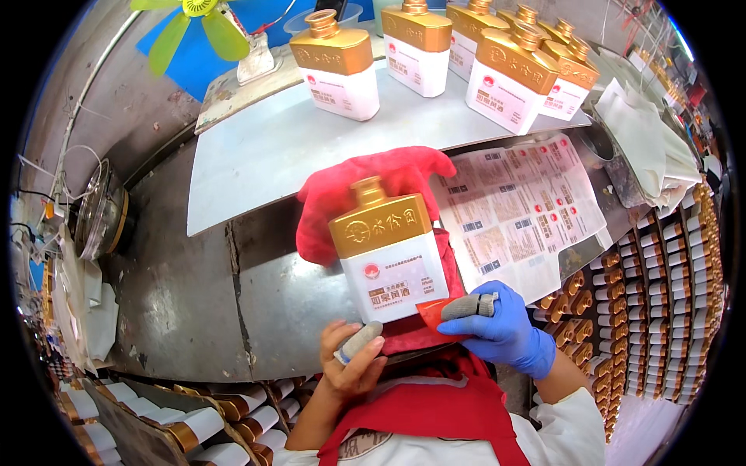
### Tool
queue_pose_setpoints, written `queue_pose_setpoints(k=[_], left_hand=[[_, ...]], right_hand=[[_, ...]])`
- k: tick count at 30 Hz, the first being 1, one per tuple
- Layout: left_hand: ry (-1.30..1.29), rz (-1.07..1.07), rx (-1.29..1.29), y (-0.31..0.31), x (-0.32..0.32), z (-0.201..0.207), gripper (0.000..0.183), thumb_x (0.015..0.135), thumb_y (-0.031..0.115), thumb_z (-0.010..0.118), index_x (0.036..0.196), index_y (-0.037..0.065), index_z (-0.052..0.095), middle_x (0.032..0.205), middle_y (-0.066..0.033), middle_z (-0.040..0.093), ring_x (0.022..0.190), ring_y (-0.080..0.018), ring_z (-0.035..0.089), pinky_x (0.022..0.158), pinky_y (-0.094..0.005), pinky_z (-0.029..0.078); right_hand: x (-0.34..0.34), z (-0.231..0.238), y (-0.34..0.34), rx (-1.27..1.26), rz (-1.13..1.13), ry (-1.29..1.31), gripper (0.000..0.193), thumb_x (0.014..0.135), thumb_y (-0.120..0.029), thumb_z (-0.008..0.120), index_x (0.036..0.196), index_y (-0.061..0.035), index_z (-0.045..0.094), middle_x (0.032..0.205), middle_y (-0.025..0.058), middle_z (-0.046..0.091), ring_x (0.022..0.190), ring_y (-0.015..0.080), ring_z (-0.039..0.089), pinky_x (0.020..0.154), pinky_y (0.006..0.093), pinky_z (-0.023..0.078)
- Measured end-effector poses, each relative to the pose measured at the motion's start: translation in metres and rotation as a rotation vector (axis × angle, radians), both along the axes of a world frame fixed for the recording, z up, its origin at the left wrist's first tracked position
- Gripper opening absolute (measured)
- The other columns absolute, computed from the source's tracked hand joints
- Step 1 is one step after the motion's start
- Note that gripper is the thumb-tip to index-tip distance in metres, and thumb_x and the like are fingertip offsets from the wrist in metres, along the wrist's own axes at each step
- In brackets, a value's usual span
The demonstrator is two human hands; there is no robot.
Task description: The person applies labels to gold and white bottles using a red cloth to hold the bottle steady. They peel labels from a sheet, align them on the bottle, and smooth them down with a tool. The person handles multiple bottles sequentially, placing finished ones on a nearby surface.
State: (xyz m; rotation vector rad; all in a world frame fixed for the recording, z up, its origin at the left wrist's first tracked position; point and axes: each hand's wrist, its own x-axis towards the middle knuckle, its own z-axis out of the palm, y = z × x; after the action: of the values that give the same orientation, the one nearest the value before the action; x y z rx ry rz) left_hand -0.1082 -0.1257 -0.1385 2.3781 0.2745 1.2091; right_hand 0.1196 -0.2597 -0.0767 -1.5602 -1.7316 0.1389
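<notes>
A flat bottle (392, 260) with a gold shoulder and a white labelled body lies face up, tilted, on a red cloth (326, 210) in front of me. My left hand (353, 361), bare but for a grey sleeve on the thumb, closes on the bottle's lower left corner with curled fingers. A blue glove covers my right hand (501, 330), and a grey sleeve covers one of its digits. It pinches a flat red scraper (435, 313) whose edge meets the bottle's lower right corner.
Several similar bottles (509, 81) stand on the grey board (256, 167) beyond. Printed label sheets (521, 210) lie right of the cloth. Racks of bottles (660, 295) fill the right side, with more bottles (202, 427) at lower left. A green fan (198, 9) stands at far left.
</notes>
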Motion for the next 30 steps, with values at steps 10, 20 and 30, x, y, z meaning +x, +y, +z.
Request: queue_pose_setpoints(k=[10, 20, 30], left_hand=[[-0.017, 0.026, -0.039, 0.001, -0.008, 0.003, 0.029, 0.074, 0.015, 0.071, 0.101, 0.007, 0.067, 0.099, -0.0178, 0.059, 0.089, -0.0307, 0.056, 0.078, -0.0457, 0.049], [-0.055, 0.057, -0.069, 0.005, -0.019, 0.001, 0.028, 0.075, 0.012, 0.070, 0.101, 0.003, 0.065, 0.092, -0.0160, 0.063, 0.087, -0.0313, 0.057, 0.077, -0.0434, 0.050], [-0.049, 0.124, -0.136, 0.012, -0.014, -0.004, 0.028, 0.076, 0.011, 0.065, 0.103, 0.003, 0.063, 0.093, -0.0178, 0.064, 0.089, -0.0343, 0.057, 0.080, -0.0434, 0.048]], right_hand=[[-0.026, 0.006, 0.032, 0.029, 0.154, -0.031, 0.027, 0.069, -0.011, 0.070, 0.094, -0.0210, 0.066, 0.073, -0.0002, 0.059, 0.060, 0.0222, 0.053, 0.053, 0.0341, 0.045], [-0.039, 0.009, 0.060, 0.074, 0.257, -0.278, 0.025, 0.074, -0.014, 0.064, 0.099, -0.0173, 0.064, 0.068, 0.0034, 0.050, 0.062, 0.0222, 0.056, 0.057, 0.0323, 0.049], [-0.015, 0.036, 0.106, 0.292, -0.202, -0.238, 0.027, 0.074, -0.016, 0.064, 0.101, -0.0134, 0.062, 0.073, 0.0037, 0.052, 0.071, 0.0239, 0.054, 0.060, 0.0344, 0.044]])
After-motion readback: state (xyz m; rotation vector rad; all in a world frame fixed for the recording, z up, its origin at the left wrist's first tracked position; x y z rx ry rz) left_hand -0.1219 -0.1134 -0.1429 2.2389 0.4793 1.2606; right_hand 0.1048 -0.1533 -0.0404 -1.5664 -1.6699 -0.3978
